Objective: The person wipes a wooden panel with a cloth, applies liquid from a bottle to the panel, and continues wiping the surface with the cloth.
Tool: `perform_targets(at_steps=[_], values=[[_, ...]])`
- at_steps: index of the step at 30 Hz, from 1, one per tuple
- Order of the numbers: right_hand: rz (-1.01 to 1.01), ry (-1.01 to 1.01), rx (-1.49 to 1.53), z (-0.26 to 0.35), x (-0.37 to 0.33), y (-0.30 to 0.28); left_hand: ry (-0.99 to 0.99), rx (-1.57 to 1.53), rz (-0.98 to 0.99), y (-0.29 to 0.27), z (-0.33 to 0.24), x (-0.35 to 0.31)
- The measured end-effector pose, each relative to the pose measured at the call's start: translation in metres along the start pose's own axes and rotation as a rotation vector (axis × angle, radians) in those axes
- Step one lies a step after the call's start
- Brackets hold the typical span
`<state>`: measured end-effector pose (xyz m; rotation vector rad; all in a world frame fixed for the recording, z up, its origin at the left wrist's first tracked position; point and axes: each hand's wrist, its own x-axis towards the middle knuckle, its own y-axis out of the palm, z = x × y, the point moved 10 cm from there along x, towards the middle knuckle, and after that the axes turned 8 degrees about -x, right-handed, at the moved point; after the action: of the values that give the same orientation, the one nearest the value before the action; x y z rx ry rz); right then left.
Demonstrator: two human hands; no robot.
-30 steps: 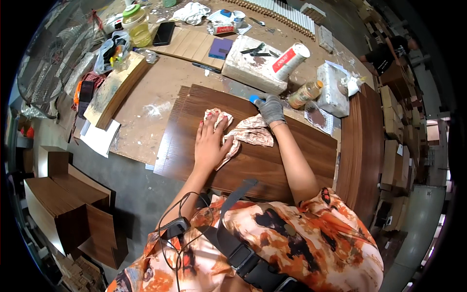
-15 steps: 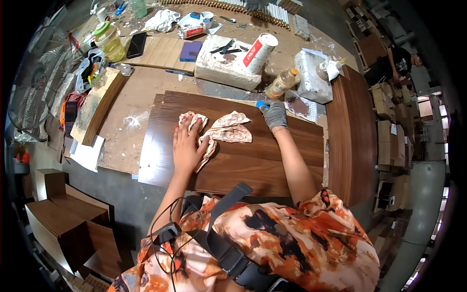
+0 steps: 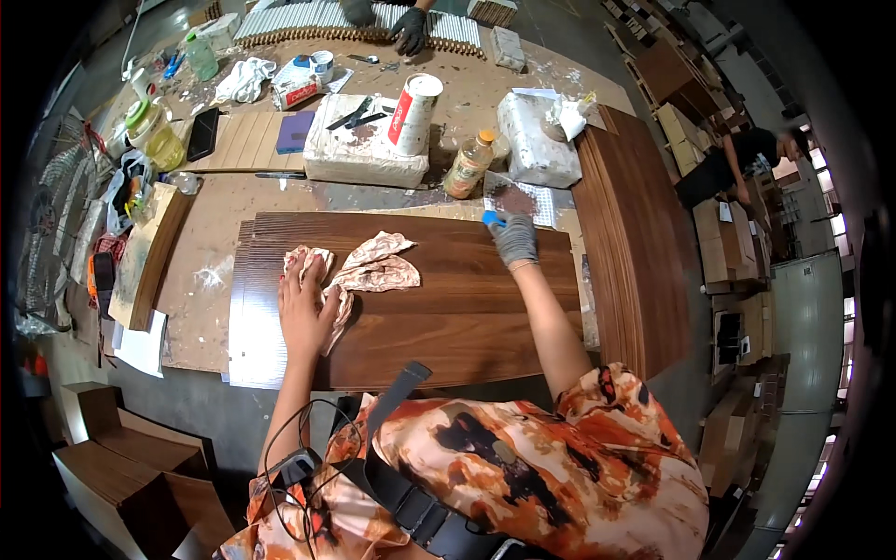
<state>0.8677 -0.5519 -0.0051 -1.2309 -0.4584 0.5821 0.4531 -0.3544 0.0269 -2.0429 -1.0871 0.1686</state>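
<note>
A dark brown wood-grain panel [image 3: 439, 322] lies flat before me on the work table. My left hand [image 3: 306, 308], bare, presses on a crumpled pink-and-white patterned cloth [image 3: 381, 263]. Its fingers and thumb hold the cloth's left folds against the panel, while the rest spreads rightward. At the panel's far right edge, my right hand [image 3: 514, 241] wears a grey glove and is closed around a small blue object [image 3: 493, 218]. Only one end of that object shows, so its kind is unclear. A bottle with an orange cap [image 3: 469, 166] stands just beyond that hand.
More brown panels [image 3: 627, 252] are stacked at the right. Beyond my panel are a wrapped white block [image 3: 369, 154] bearing a tall cup [image 3: 414, 114], and another block [image 3: 539, 140]. A curved wooden piece [image 3: 149, 252] lies left. Another person's gloved hand [image 3: 411, 30] is at white rods [image 3: 308, 21].
My view has shifted, bringing another person's gloved hands into fuller sight at the far side. My right hand has moved rightward along the panel's far edge. My left hand stays on the cloth.
</note>
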Motion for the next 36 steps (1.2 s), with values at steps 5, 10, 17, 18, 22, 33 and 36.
perform_targets(at_steps=[5,10,17,18,22,33,36], values=[[-0.141,-0.117,0.007,0.008,0.001,-0.01,-0.011,0.011,0.021,0.006,0.002,0.0],[-0.2,-0.136,0.001,0.021,-0.005,-0.01,0.004,0.024,0.018,0.004,-0.007,0.0],[-0.203,0.083,-0.385,-0.13,-0.006,-0.059,-0.005,0.052,0.017,0.006,-0.005,-0.001],[-0.23,0.137,-0.459,-0.147,-0.006,-0.07,-0.011,0.06,0.017,0.006,-0.005,-0.001],[-0.174,0.236,-0.268,-0.209,-0.004,-0.084,-0.017,0.064,0.029,0.01,-0.005,0.0],[-0.292,0.142,0.039,-0.175,0.047,-0.054,0.039,0.06,-0.007,0.005,-0.008,-0.003],[-0.149,0.217,-0.044,-0.175,0.07,-0.022,0.113,0.025,0.009,0.018,-0.016,0.004]])
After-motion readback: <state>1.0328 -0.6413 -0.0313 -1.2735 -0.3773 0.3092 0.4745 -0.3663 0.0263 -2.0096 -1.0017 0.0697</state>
